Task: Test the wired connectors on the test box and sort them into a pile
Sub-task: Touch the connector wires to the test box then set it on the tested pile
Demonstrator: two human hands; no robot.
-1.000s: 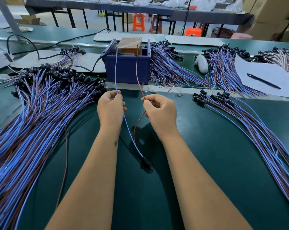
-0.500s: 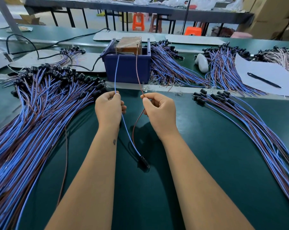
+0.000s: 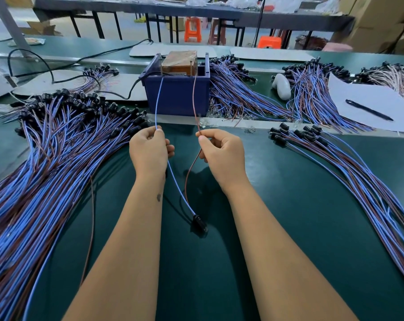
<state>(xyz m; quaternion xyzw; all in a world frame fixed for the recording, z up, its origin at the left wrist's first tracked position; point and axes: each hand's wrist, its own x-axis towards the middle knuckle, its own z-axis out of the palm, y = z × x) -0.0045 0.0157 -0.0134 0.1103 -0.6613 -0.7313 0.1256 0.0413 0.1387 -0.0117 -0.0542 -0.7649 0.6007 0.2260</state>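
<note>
The left hand (image 3: pixel 150 150) pinches the blue wire (image 3: pixel 158 100) and the right hand (image 3: pixel 222 154) pinches the brown wire (image 3: pixel 194 98), both ends reaching the test box (image 3: pixel 180 62) at the far side; the connector (image 3: pixel 199 222) hangs near. Best keep both tips pressed steadily on the pins.

A table (image 3: pixel 289 228) holds everything. At its middle rear stands a bin (image 3: pixel 176 96) with a test box (image 3: pixel 179 62) in it. Before the bin, the left hand (image 3: pixel 149 150) and right hand (image 3: pixel 222 154) are side by side, each pinching one wire that runs up to the box. Between the forearms, nearer the viewer, the connector (image 3: pixel 199 223) lies on the table. A large pile (image 3: pixel 45 170) lies to the left, a smaller pile (image 3: pixel 347 170) to the right. Far right rear, a pen (image 3: pixel 369 110) lies on paper (image 3: pixel 358 93).
</note>
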